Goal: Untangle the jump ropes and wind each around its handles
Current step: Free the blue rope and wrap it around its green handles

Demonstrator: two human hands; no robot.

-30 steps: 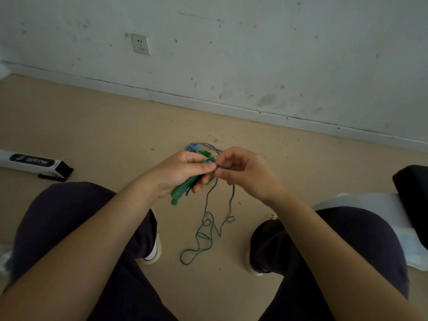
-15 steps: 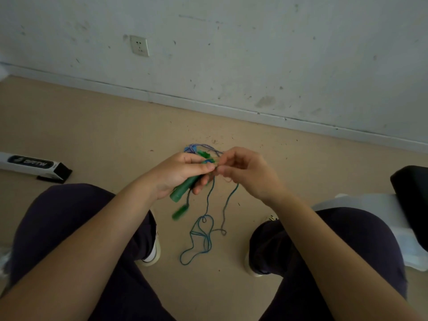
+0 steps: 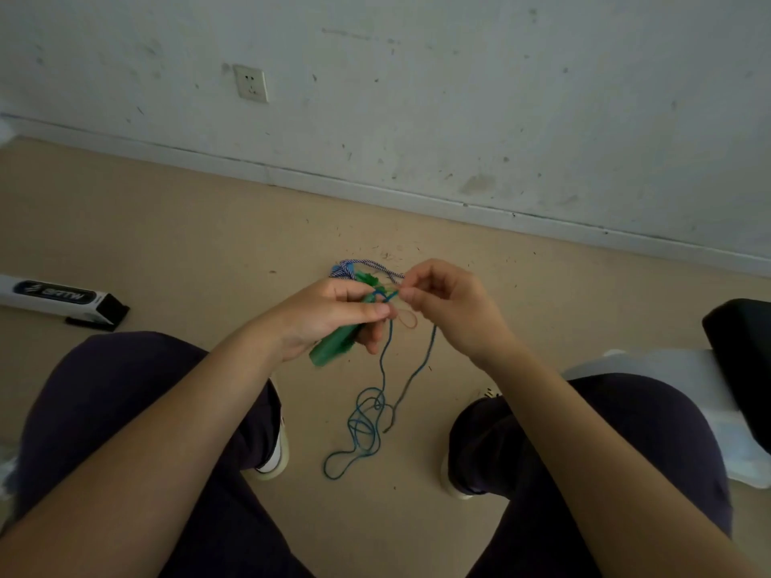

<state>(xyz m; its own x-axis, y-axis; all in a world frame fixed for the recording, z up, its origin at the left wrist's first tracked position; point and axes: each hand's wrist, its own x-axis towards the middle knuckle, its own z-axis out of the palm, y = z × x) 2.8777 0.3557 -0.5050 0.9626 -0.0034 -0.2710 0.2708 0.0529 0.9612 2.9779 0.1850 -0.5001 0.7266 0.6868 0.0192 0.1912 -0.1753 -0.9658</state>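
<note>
My left hand grips the green handles of a jump rope, held above the floor between my knees. Its thin teal rope hangs from the handles' top and lies in loose loops on the floor. My right hand pinches that rope right beside the handles' upper end. A blue-and-white striped rope lies on the floor just beyond both hands, partly hidden by them. A thin orange band loop shows between my hands.
A white box with a black end lies on the floor at the left. A black object on white sheeting sits at the right. My legs flank the rope; the wall with a socket stands ahead.
The second green handle that dangled loose half a second ago is back beside the first in my left hand. The rope's loops on the floor have shifted; my right hand rose slightly.
</note>
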